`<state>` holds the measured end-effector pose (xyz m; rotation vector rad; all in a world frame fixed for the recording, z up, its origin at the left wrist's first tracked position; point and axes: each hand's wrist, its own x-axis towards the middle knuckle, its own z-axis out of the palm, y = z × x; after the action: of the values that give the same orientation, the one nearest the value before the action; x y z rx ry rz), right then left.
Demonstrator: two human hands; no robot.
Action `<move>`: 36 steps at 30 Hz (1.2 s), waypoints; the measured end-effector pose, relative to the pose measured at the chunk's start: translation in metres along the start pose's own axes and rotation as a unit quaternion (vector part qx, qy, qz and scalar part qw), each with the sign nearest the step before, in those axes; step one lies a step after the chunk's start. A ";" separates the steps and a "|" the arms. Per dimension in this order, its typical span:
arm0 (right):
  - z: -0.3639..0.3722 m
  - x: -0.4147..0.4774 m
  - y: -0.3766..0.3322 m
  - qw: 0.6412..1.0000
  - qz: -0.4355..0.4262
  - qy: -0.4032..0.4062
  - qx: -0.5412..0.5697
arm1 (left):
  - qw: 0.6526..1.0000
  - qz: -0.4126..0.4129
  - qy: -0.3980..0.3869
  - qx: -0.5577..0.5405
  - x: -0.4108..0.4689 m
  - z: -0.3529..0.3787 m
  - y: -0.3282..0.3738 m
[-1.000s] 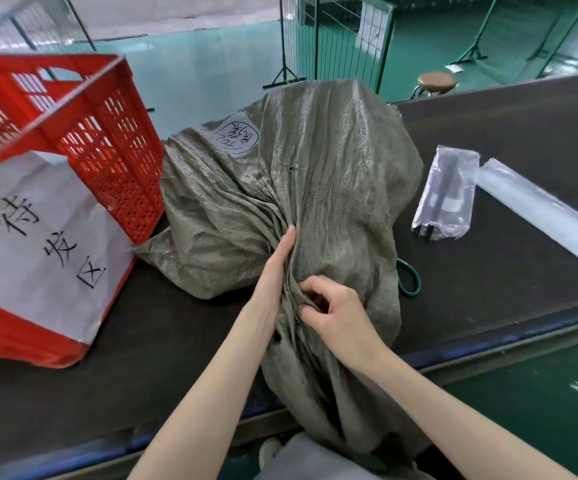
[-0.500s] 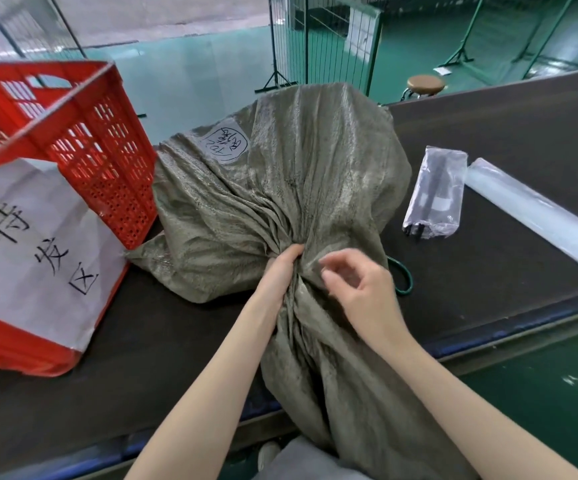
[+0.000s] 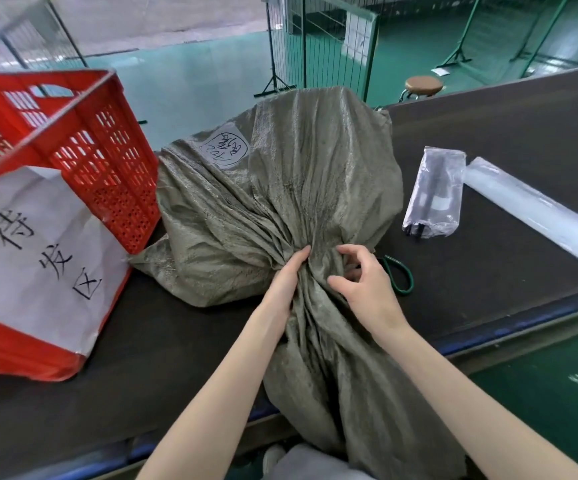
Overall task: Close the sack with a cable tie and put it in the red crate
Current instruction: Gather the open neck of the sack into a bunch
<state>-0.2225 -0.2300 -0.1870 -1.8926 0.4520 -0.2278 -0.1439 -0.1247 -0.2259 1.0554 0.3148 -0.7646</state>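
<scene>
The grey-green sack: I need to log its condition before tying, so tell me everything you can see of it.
The grey-green woven plastic sack lies bulging on the dark worktable, its crumpled neck trailing over the near edge. A white label with handwritten characters sits on top. The left hand clutches the gathered neck; the right hand hovers curled beside it. The red plastic crate stands close at its left. No tie shows.

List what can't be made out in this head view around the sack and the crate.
- Sack contents: hidden by its woven cloth.
- Sack mouth: hangs past the table edge, cut off by the bottom edge.
- Green loop: its near end is hidden behind the right hand.
- Red crate interior: blocked by its wall and paper sign.
- Clear packet contents: too small to identify.
</scene>
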 end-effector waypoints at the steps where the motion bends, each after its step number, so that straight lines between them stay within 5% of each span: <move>1: 0.002 -0.001 0.000 1.000 -0.010 0.001 -0.005 | 1.000 -0.007 -0.013 -0.006 0.001 -0.002 -0.002; 12: -0.001 -0.016 0.000 0.998 -0.051 -0.036 -0.022 | 0.996 -0.022 -0.089 0.009 0.005 0.001 0.002; 23: -0.005 -0.021 0.008 0.978 0.055 -0.046 0.196 | 0.994 0.036 -0.009 0.107 0.025 -0.007 -0.006; 28: -0.013 -0.017 0.006 0.996 -0.024 0.061 0.062 | 0.993 0.040 0.007 0.111 0.024 0.004 -0.002; 36: 0.005 -0.037 0.020 0.995 -0.053 -0.083 -0.026 | 0.996 0.007 -0.052 0.073 0.017 -0.001 -0.002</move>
<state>-0.2580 -0.2159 -0.2051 -1.9708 0.2467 -0.1287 -0.1335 -0.1313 -0.2380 1.1501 0.1644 -0.8353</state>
